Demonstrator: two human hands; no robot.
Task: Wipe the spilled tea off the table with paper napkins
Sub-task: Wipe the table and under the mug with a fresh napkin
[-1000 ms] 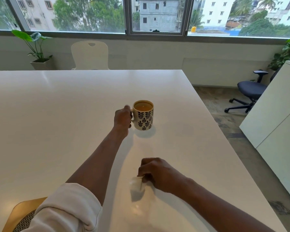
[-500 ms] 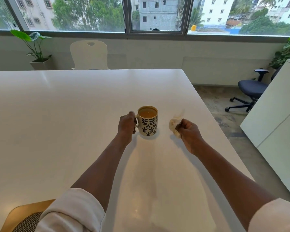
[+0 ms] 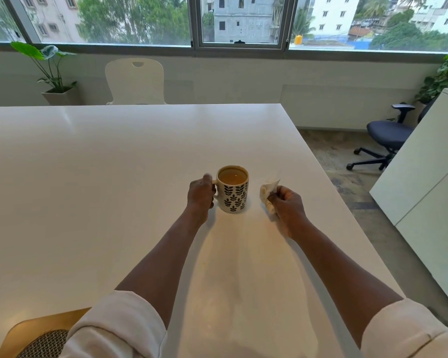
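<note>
At the upper left of the frame we see a potted plant by the window, and right of it a white chair behind the white surface. Near the middle of the frame our left hand has its fingers closed around the handle of a mug patterned with dark leaves, which stands upright on the surface and holds brown tea. Just right of the mug, apart from it, our right hand pinches a crumpled paper napkin, fingers closed on it; we cannot tell whether it touches the surface. At the right edge a dark office chair stands on the floor.
</note>
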